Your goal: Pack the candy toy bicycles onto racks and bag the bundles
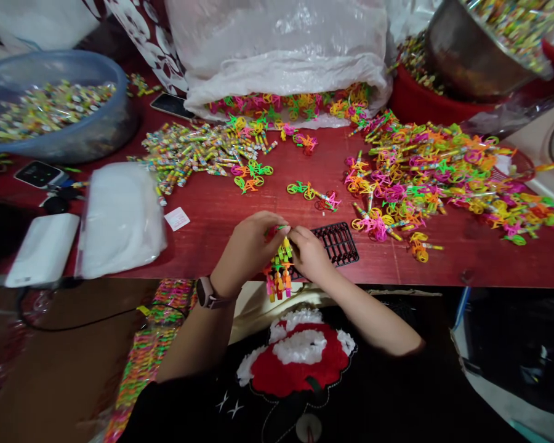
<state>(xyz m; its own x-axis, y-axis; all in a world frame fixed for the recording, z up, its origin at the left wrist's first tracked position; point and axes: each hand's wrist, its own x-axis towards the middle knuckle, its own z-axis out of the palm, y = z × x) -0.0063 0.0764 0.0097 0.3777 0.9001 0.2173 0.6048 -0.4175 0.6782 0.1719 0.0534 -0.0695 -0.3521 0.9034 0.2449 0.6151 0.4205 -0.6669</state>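
My left hand (253, 243), with a watch on its wrist, is closed around a small bunch of colourful plastic toy pieces (279, 274). The bunch hangs at the table's front edge in green, yellow, orange and pink. My right hand (310, 253) meets it from the other side, fingers pinched together at the top of the bunch. What lies between the fingertips is mostly hidden. Partly behind my right hand lies a black abacus-like rack (339, 243) on the red table (221, 240). A few bright toy pieces (314, 194) lie just beyond my hands.
Small printed tubes (198, 154) are heaped at the back left, beside a blue basin (124, 104). A large pile of toy pieces (410, 166) covers the right. A white sack (281, 49) spills more at the back. Plastic bags (122, 221) and a white power bank (44, 249) lie left.
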